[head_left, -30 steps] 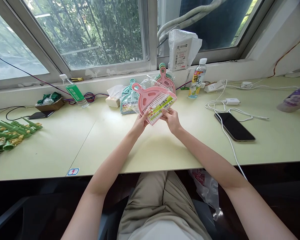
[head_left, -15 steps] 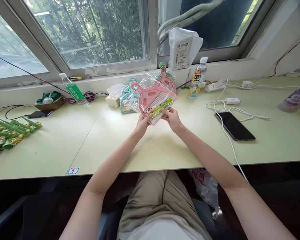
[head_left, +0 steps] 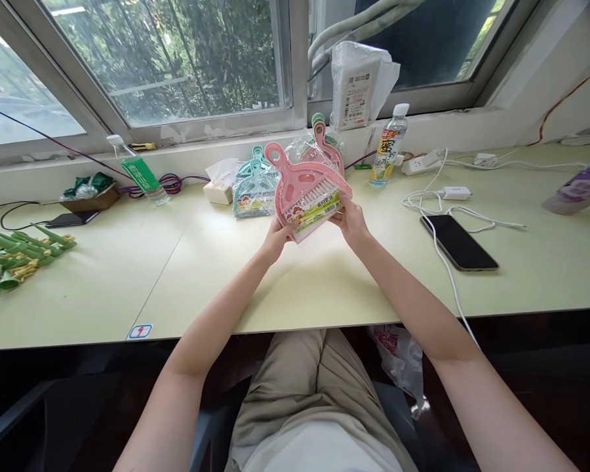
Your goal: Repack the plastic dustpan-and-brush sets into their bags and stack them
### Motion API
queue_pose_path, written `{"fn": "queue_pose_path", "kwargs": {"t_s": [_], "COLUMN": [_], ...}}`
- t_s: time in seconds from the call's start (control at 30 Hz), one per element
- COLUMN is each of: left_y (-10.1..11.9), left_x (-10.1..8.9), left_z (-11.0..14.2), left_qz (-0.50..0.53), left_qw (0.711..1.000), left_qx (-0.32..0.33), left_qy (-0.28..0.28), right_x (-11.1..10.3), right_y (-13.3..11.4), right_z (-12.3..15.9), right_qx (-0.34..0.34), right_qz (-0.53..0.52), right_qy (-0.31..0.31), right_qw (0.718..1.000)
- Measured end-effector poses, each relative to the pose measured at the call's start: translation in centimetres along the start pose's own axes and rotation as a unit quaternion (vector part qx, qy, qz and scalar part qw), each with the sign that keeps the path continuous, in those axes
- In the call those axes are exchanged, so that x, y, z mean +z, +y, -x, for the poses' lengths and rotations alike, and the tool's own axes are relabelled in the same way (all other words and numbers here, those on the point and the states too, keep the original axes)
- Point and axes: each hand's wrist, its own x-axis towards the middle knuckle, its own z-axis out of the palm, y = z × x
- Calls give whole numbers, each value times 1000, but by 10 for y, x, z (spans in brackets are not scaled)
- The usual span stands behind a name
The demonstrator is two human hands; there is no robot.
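A pink mini dustpan-and-brush set (head_left: 305,189) in a clear wrapper with a green label is held up above the pale green desk (head_left: 295,288). My left hand (head_left: 278,237) pinches its lower left corner. My right hand (head_left: 350,220) grips its lower right edge. Behind it on the desk lie a teal set (head_left: 252,187) and another pink set (head_left: 324,145), both wrapped.
A phone (head_left: 459,242) with a white cable (head_left: 447,275) lies right. A yellow-labelled bottle (head_left: 389,145), power strip (head_left: 423,164) and white parcel (head_left: 358,85) stand by the window. Left: green-labelled bottle (head_left: 138,172), tissue pack (head_left: 219,185), black phone (head_left: 71,218), green plastic pieces (head_left: 14,259).
Both hands have lifted the pink set slightly and turned it more upright, its handle now pointing further up. The view has tilted a little.
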Motion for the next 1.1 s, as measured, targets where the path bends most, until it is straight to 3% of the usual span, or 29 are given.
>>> {"fn": "queue_pose_path", "kwargs": {"t_s": [0.2,0.4,0.67,0.77,1.1], "left_y": [1,5,8,11,10], "left_x": [-12,-11,-11,-11,-9], "left_z": [-4,-2,-1,0,2], "left_qz": [-42,-56,-3,-9,-37], "left_qw": [999,998,1000,1000,998], "left_qx": [-7,-8,2,4,-6], "left_qy": [-23,-37,-5,-19,-59], "right_x": [-2,-7,4,9,-4], "right_y": [3,6,9,10,9], "right_z": [0,-7,3,11,1], "right_qx": [8,30,-18,-19,13], "right_qz": [1,14,7,15,25], "right_qy": [15,19,-73,-116,-149], "right_qw": [1000,999,997,993,988]}}
